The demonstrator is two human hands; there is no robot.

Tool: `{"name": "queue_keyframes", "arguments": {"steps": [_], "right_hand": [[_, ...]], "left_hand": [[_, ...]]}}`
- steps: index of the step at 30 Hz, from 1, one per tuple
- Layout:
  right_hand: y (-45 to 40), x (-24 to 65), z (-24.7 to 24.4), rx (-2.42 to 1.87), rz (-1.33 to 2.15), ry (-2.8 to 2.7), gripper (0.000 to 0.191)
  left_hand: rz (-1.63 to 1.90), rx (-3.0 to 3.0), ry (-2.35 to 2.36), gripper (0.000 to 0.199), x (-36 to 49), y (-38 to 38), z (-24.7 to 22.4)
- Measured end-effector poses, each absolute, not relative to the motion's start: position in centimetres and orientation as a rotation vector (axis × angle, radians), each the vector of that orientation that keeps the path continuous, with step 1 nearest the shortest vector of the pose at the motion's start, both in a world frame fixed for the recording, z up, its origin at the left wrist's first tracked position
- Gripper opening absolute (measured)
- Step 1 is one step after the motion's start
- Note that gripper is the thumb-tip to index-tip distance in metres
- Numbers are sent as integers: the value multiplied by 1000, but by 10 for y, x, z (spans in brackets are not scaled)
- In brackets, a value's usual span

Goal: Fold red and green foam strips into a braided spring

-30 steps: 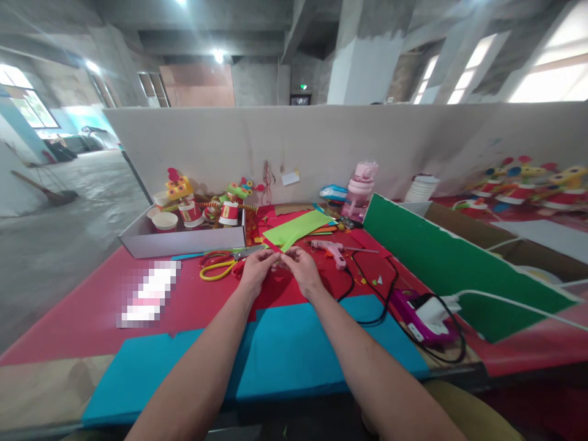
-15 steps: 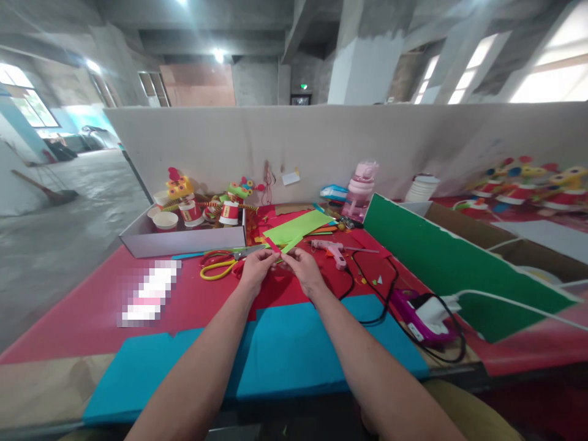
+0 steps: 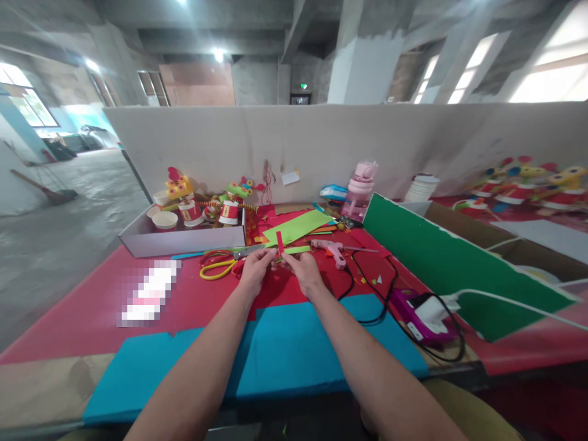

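Close together over the red table covering, my left hand and my right hand are both closed at the fingertips. Between them are a red paper strip, pointing away from me, and a light green paper strip, pointing right. The strips meet at my fingertips, where the join is hidden. Just beyond lies a larger green paper sheet. Scissors with yellow and red handles lie left of my left hand. A pink glue gun rests right of my right hand.
Blue sheets cover the near edge. At the back left, a white box holds cups and paper figures. A pink bottle stands behind. On the right are a purple power strip, black cables and a green-sided box.
The red strip has turned from slanting left to pointing nearly straight away from me. The green strip has swung down to the right. Both hands stay nearly in place.
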State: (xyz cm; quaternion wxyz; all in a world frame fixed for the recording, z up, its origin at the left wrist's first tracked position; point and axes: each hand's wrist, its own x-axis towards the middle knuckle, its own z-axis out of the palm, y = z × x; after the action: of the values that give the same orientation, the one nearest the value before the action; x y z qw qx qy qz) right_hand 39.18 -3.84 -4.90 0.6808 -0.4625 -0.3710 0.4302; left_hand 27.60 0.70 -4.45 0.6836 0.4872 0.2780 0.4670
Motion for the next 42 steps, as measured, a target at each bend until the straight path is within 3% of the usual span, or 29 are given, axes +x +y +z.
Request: {"name": "queue_keyframes", "arguments": {"steps": [22, 31, 42], "right_hand": [[-38, 391, -46, -990, 993, -811, 31], [-39, 392, -44, -1062, 833, -832, 22], [-36, 395, -49, -978, 1005, -662, 24]], "left_hand": [[1017, 1137, 683, 33, 277, 6, -43], [1051, 1206, 715, 27, 277, 11, -48], [1029, 1062, 640, 25, 275, 6, -40]]}}
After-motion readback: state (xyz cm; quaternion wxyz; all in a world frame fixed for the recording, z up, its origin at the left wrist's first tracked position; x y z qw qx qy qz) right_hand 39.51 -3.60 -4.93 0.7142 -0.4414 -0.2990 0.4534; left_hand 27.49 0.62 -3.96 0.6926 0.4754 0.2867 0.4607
